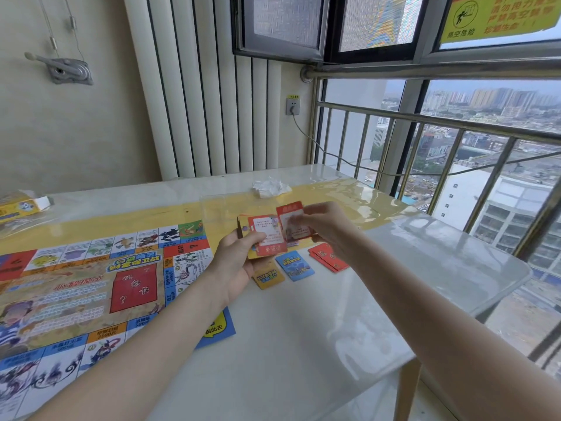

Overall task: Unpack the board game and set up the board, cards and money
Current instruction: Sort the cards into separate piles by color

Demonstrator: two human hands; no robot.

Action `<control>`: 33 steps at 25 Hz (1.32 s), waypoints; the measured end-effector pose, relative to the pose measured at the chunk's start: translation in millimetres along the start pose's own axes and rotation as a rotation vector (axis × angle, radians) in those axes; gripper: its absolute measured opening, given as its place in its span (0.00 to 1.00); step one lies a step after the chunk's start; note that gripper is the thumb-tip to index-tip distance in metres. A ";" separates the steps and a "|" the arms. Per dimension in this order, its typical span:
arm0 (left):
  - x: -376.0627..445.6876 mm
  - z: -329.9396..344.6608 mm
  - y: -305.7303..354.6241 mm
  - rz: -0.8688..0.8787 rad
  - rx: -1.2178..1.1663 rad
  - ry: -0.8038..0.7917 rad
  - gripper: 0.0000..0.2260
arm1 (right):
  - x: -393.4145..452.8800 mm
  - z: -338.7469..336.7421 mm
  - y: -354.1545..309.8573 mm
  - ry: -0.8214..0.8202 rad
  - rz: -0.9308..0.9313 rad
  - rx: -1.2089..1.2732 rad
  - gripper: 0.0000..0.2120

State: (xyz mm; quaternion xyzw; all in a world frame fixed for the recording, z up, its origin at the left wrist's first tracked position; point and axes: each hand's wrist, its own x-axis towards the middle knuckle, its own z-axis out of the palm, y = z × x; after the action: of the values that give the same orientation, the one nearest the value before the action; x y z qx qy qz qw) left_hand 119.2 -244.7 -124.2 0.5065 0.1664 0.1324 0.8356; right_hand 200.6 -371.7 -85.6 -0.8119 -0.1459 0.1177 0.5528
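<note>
The colourful game board (pixel 91 287) lies unfolded on the left of the white table (pixel 303 344). My left hand (pixel 239 262) grips a stack of cards (pixel 267 238), its top card red-bordered and face up. Just to the right, my right hand (pixel 324 223) pinches a single red card (pixel 293 221), lifted off that stack. On the table below lie a yellow card pile (pixel 268 278), a blue card pile (pixel 295 265) and a red card pile (pixel 328 257).
The yellow game box (pixel 21 208) sits at the far left edge with clear wrapping near it. A crumpled white tissue (pixel 270 187) and a clear plastic lid (pixel 230 205) lie at the back. A railing and window stand to the right.
</note>
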 end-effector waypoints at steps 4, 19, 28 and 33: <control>1.4 -0.8 3.2 0.032 0.040 0.047 0.07 | -4.2 -9.9 -7.7 -0.077 0.067 0.281 0.13; 3.1 -9.6 18.3 -0.138 -0.031 0.002 0.02 | -1.0 -8.2 -0.3 0.161 -0.622 -0.287 0.09; 4.8 -11.5 18.6 -0.092 -0.136 0.009 0.04 | -2.5 5.6 17.9 0.059 -1.032 -0.685 0.14; 4.7 -5.7 20.9 0.067 -0.144 0.117 0.06 | -6.6 11.5 1.3 0.210 -0.498 0.026 0.13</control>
State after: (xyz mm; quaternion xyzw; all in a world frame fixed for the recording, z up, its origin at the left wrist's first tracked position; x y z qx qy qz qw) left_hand 119.9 -228.8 -108.8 0.4420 0.1879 0.2011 0.8537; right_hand 190.5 -364.6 -90.7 -0.7517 -0.2813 -0.1049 0.5872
